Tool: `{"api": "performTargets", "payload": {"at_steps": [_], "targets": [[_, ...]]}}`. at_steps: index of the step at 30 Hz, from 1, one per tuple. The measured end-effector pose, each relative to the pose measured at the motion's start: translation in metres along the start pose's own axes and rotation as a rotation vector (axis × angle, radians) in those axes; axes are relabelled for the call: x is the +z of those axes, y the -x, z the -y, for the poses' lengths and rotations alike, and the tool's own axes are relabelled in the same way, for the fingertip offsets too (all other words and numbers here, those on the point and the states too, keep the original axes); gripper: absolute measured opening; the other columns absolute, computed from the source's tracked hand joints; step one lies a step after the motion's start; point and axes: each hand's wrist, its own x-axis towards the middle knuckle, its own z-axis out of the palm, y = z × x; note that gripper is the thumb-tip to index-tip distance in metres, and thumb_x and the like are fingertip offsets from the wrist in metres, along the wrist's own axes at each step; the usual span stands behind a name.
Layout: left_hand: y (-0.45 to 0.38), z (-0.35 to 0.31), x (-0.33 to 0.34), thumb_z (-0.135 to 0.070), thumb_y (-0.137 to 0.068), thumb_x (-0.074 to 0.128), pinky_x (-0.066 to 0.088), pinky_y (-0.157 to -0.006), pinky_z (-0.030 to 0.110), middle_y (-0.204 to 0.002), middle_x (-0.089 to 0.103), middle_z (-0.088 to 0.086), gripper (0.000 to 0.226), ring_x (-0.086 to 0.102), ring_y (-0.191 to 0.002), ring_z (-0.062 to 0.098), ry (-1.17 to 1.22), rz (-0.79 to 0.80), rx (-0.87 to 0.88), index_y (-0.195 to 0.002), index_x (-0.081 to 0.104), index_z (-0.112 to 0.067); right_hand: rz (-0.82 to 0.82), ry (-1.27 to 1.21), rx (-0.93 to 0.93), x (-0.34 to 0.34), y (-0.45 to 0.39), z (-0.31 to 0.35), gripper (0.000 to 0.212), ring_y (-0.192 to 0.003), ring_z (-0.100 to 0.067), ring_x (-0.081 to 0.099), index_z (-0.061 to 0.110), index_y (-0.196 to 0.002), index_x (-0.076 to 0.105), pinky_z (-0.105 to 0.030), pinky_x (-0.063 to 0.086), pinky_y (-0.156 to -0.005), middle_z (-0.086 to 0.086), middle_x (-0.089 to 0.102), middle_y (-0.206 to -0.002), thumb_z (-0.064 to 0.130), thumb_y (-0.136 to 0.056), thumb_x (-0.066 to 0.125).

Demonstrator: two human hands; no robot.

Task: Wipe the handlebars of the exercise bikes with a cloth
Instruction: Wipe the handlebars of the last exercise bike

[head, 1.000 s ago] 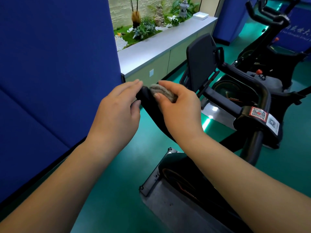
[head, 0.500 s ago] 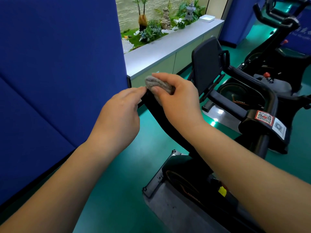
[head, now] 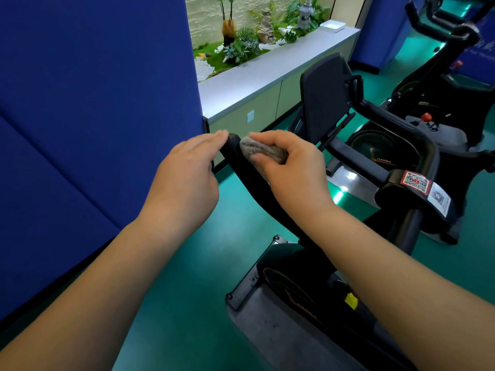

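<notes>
A smooth blue partition panel [head: 93, 116] fills the left. Beside it the left hand [head: 187, 178] rests extended fingers on the tip of the black padded handlebar [head: 241, 167]. The right hand [head: 292, 172] pinches a bunched grey fuzzy cloth [head: 261, 152] against that bar. Behind stands a pale grey surface [head: 267, 73]; the floor [head: 187, 303] is glossy green.

Blue partition [head: 93, 103] left, green floor [head: 174, 303], grey counter [head: 267, 73] (planter [head: 241, 49] behind).
</notes>
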Motion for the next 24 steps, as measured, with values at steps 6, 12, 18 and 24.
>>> {"api": "performTargets", "payload": {"at_steps": [6, 12, 18, 24], "targets": [[0.001, -0.003, -0.003, 0.005, -0.089, 0.045, 0.033, -0.105, 0.030, -0.139, 0.052, -0.002, 0.055, 0.044, -0.128, 0.024, -0.022, -0.030, 0.002, -0.139, 0.048, -0.019, -0.001, 0.015, -0.123, -0.009, 0.029, -0.019, 0.035, -0.103, 0.001, 0.060, 0.017, -0.104, 0.073, -0.011, 0.042, -0.095, 0.004, 0.067, -0.108, 0.000, -0.074, 0.075], [-0.003, -0.001, -0.004, -0.001, -0.092, 0.047, 0.036, -0.104, 0.032, -0.132, 0.058, -0.001, 0.047, 0.048, -0.125, 0.023, 0.005, -0.046, 0.022, -0.135, 0.053, -0.020, -0.002, 0.017, -0.121, -0.006, 0.015, -0.013, 0.031, -0.097, 0.002, 0.060, 0.018, -0.104, 0.073, -0.010, 0.044, -0.090, 0.006, 0.067, -0.104, 0.005, -0.076, 0.074], [-0.031, 0.018, -0.016, -0.017, -0.091, 0.060, 0.046, -0.089, 0.029, -0.099, 0.064, -0.010, 0.024, 0.058, -0.095, 0.012, 0.118, -0.006, 0.196, -0.113, 0.068, -0.022, -0.137, 0.033, -0.177, 0.015, -0.002, -0.006, 0.031, -0.105, -0.004, 0.060, 0.016, -0.103, 0.072, -0.018, 0.045, -0.095, 0.004, 0.068, -0.107, 0.003, -0.075, 0.074], [-0.064, 0.039, -0.015, -0.022, -0.084, 0.071, 0.053, -0.078, 0.038, -0.092, 0.062, -0.009, 0.024, 0.060, -0.079, 0.012, 0.247, 0.151, 0.433, -0.108, 0.070, -0.019, -0.371, 0.126, -0.199, 0.039, 0.034, -0.004, 0.029, -0.106, -0.009, 0.061, 0.010, -0.097, 0.073, -0.013, 0.043, -0.093, -0.007, 0.066, -0.108, -0.002, -0.071, 0.078]]}}
